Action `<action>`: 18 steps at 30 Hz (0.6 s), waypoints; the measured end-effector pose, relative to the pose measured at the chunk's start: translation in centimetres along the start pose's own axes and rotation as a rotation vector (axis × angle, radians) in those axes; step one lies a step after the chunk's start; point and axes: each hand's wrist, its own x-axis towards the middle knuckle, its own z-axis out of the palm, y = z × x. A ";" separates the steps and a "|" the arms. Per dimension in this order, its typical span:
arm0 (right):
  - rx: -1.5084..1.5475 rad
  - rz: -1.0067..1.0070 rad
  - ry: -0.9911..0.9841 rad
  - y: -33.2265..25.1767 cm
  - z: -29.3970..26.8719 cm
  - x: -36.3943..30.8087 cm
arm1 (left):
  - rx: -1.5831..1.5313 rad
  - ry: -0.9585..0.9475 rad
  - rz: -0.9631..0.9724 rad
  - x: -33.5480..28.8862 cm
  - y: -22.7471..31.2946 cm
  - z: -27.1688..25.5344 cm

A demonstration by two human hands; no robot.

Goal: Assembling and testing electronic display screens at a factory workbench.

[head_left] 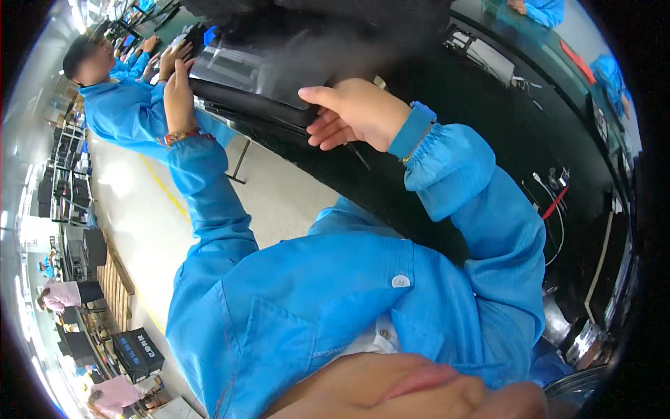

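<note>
A flat black panel with a glossy, reflecting face (pixel 241 73), much like a display screen, lies across the top middle, its thick dark edge toward me. My left hand (pixel 179 101) is closed on its left end, the fingers partly hidden behind it. At the near right corner my right hand (pixel 359 112) grips the panel, thumb over the top and fingers curled below the edge. Beneath and right of the panel runs a dark work table (pixel 460 140). A dark blur covers the panel's far part.
A co-worker in blue (pixel 115 112) stands close on the left, a hand near the panel. On the table lie a white-and-black part (pixel 481 56), cables with a red strip (pixel 555 202) and clear plastic (pixel 583 342). A wooden pallet (pixel 115 283) and a black box (pixel 137 353) are at lower left.
</note>
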 end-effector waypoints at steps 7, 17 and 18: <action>0.251 -0.232 -0.077 0.4 0.4 -5.3 | -0.250 0.287 0.110 -5.7 6.9 0.6; 0.107 -0.083 0.530 12.0 -7.7 -26.6 | -0.724 -0.560 0.250 -17.8 14.2 11.3; 0.107 -0.028 0.618 12.6 -7.7 -27.1 | -0.730 -0.622 0.169 -18.9 14.0 12.5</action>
